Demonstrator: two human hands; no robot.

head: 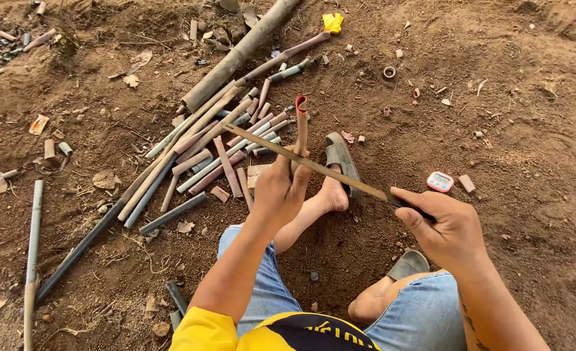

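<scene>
— What did we see in the left hand (280, 188)?
— It was clamped around a short reddish pipe piece (301, 127), held upright, its top end curled and split.
— And the right hand (445, 224)?
— Closed on the dark handle of a long, thin saw blade (307, 164), which lay across the pipe just above the left fingers. Beyond the left hand, a heap of smooth cut pipes (216, 146) lay on crumbly brown soil (528, 130).

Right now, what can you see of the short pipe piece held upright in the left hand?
The pipe piece is a short, reddish-brown tube, plastic by the look of it, dusty, with its top end flattened or split open. It stands nearly upright, gripped at its lower part by the left hand. A long thin blade, held in the right hand, lies across it just above the fingers.
</scene>
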